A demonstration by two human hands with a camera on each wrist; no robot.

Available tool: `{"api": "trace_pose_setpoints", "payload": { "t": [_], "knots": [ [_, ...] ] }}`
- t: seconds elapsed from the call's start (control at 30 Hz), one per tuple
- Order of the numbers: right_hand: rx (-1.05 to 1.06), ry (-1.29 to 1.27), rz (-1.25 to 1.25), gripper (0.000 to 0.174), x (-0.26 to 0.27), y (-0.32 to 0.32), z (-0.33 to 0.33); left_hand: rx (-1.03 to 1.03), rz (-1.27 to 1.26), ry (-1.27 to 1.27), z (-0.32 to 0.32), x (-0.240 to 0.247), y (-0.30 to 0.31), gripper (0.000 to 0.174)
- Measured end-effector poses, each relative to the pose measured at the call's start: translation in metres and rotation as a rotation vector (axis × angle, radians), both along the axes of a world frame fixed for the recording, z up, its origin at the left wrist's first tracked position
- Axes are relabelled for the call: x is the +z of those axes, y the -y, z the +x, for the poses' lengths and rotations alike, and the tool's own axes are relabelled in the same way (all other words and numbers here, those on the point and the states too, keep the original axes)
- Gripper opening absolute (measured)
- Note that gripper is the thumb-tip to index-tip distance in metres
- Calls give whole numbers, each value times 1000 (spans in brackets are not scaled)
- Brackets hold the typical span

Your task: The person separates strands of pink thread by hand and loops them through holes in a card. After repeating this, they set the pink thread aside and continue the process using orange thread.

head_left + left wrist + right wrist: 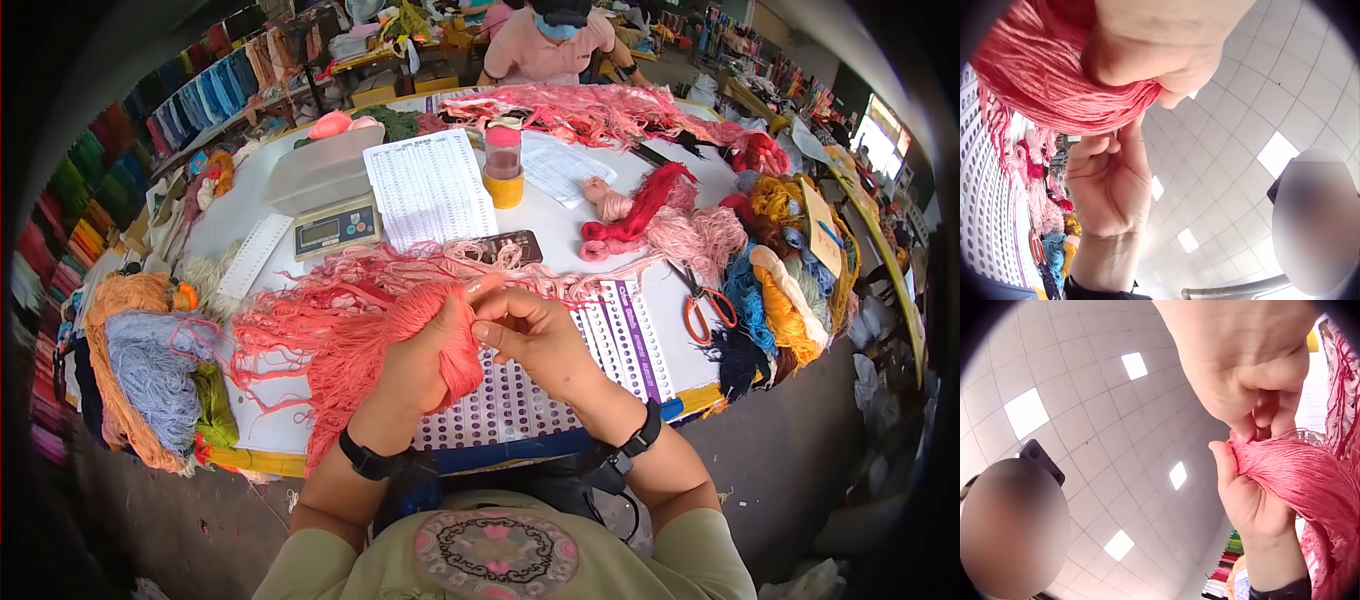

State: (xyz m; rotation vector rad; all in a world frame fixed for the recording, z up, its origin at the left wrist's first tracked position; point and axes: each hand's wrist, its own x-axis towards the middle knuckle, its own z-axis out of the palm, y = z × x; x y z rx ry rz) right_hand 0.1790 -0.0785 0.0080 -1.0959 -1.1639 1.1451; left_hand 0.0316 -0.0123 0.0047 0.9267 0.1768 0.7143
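A thick coral-pink skein of thread [436,335] is held up over the front of the table. My left hand [418,362] grips it, the thumb lying across the strands, as the right wrist view also shows [1260,506]. My right hand [540,345] meets the skein's upper right end with thumb and fingers bent together, pinching strands there; in the left wrist view this hand [1110,187] reaches the skein's lower edge. Loose coral strands [290,325] spread leftward over the table beneath. A white perforated card with purple strips [510,405] lies under the hands.
Behind the skein are a scale [337,229], a plastic tray [322,170], a printed sheet [430,190], a jar [503,160] and a phone [512,248]. Orange-handled scissors [708,310] lie right, near coloured yarn bundles [790,290]. Blue-grey yarn [155,360] hangs left. Someone sits opposite [550,50].
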Motion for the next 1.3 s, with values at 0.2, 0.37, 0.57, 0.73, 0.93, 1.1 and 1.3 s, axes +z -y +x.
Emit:
{"api": "trace_pose_setpoints", "payload": {
  "t": [0.2,0.37,0.57,0.73,0.93,1.1,1.3],
  "knots": [
    [-19,-207,20,10,6,4,-7,113,40,-66,-11,2,5,41],
    [-20,-247,13,10,2,3,-7,195,97,-66,-11,1,6,29],
    [-53,-246,-40,10,2,5,-4,234,-46,-64,-7,-6,5,24],
    [-111,-24,67,9,1,3,-10,209,3,-135,-2,-13,3,23],
    [-87,-274,22,9,2,7,-1,188,-4,-98,2,-3,8,24],
    [165,-367,-184,11,11,16,7,152,-18,-92,0,16,1,24],
    [-312,-656,149,8,-16,24,111,158,-361,-53,-63,-7,-64,13]
  ]
}}
